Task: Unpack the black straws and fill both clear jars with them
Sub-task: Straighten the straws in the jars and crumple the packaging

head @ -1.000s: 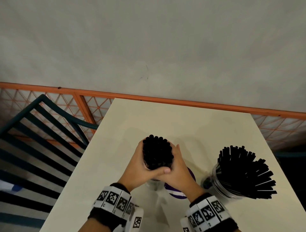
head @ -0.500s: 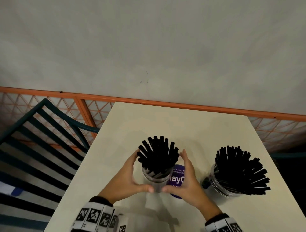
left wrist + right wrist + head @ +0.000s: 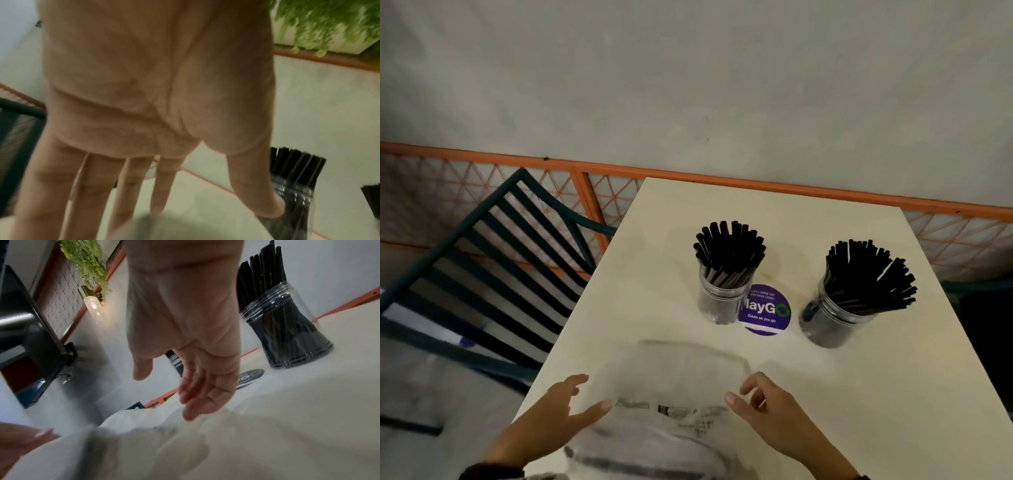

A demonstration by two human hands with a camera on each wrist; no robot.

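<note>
Desk (image 3: 664, 274): cream top, running from the near edge up to an orange-framed mesh railing (image 3: 756, 180) at 12 o'clock.

Left jar (image 3: 717, 303): clear, upright, at about 12 o'clock from the hands, filled with black straws (image 3: 729, 253) that fan out above the rim. It stands just beside a round purple sticker (image 3: 765, 310), which lies flat on the desk at the jar's 3 o'clock.

Right jar (image 3: 835, 317): clear, upright, at 3 o'clock of the sticker, well apart from the left jar. It holds a denser spray of straws (image 3: 866, 277) leaning toward 2 o'clock.

Plastic wrapper (image 3: 671, 387): translucent, crumpled, with dark print, lying at 6 o'clock of the jars between the two hands; blurred in all views.

Left hand (image 3: 558, 414): at the wrapper's 9 o'clock edge, fingers spread and straight, thumb tip at the film, gripping nothing. Whether it touches the wrapper cannot be told.

Right hand (image 3: 763, 411): at the wrapper's 3 o'clock edge, fingers loosely bent and apart, holding nothing; the right wrist view shows fingertips (image 3: 191, 413) just above the film.

Chair (image 3: 482, 274): dark slatted metal, at 9 o'clock of the desk.

Trailing green plant (image 3: 88, 264): on the mesh panel, above a small lit lamp (image 3: 93, 305).
</note>
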